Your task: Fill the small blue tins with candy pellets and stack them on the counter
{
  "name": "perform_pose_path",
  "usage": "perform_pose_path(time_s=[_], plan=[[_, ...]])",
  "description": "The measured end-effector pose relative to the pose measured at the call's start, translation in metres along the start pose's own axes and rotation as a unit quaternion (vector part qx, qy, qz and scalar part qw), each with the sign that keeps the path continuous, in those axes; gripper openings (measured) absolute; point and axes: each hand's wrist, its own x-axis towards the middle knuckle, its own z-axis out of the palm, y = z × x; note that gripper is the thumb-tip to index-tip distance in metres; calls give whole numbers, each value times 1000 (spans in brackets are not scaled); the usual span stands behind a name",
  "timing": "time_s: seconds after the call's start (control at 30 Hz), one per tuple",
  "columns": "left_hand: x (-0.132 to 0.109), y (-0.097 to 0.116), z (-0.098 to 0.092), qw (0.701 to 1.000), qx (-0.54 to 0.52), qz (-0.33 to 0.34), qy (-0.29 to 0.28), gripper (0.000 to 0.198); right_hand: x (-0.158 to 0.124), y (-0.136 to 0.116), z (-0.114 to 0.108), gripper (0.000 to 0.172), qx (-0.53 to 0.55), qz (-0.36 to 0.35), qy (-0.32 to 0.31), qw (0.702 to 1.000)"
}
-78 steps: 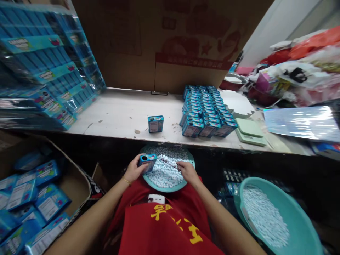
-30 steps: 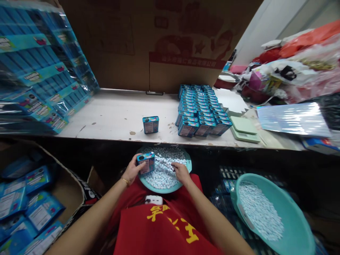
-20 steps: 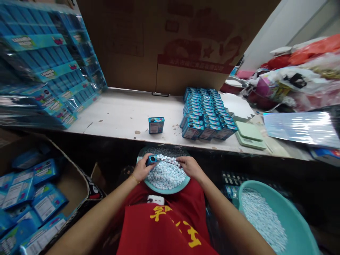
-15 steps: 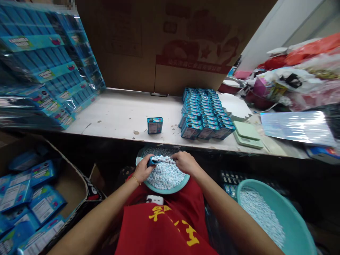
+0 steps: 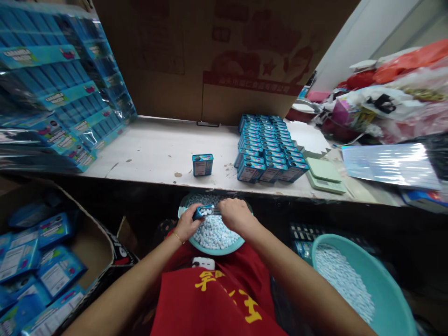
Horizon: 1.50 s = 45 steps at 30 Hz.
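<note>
Your left hand (image 5: 185, 225) clasps a small blue tin (image 5: 204, 212), packed with pale round candies, over the teal bowl (image 5: 213, 248) in your lap, at 6 o'clock from the scuffed white shelf (image 5: 154, 149). Your right hand (image 5: 235, 214) curls at the tin's open end; what it pinches, you cannot tell. Glossy stacked tins (image 5: 269, 149) sit at 1 o'clock.
</note>
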Motion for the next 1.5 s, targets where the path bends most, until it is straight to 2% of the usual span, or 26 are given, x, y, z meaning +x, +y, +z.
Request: perform_pose_path(time_s=[0.2, 0.33, 0.43, 0.5, 0.57, 0.67, 0.8, 0.87, 0.93, 1.03, 1.17, 1.3, 1.4, 1.5], plan=[[3, 5, 3, 999, 12, 22, -26, 40, -18, 11, 2, 29, 5, 19, 0, 1000], [5, 5, -8, 999, 27, 20, -15, 38, -32, 38, 15, 32, 20, 57, -8, 998], [3, -2, -21, 999, -20, -33, -9, 41, -42, 67, 52, 32, 39, 116, -33, 992], [1, -10, -25, 990, -100, -95, 1, 44, -44, 77, 85, 33, 47, 151, -58, 986], [-1, -18, -21, 966, -198, -163, 16, 46, -39, 73, 117, 34, 60, 166, -64, 982], [0, -24, -2, 924, -304, -232, 21, 48, -17, 49, 153, 37, 98, 174, -26, 980], [1, -19, 21, 898, -356, -257, -1, 49, 14, 26, 178, 38, 190, 204, 22, 960], [0, -14, 20, 895, -365, -257, -11, 49, 22, 28, 184, 34, 255, 204, 37, 945], [-1, -10, 10, 901, -362, -239, -8, 49, 23, 35, 188, 31, 318, 190, 61, 927], [-4, -9, -13, 935, -302, -185, 31, 50, 19, 49, 184, 29, 382, 160, 87, 906], [-6, -11, -33, 985, -123, -107, 52, 47, 8, 63, 157, 29, 415, 109, 100, 898], [-7, -6, -28, 999, 9, -34, 20, 41, 1, 67, 114, 29, 408, 54, 99, 906], [-6, 1, -17, 999, 51, -3, 3, 38, -1, 59, 79, 31, 346, 31, 72, 935], [-5, 5, -9, 997, 77, 3, -7, 39, -1, 44, 45, 33, 228, 22, 30, 973]])
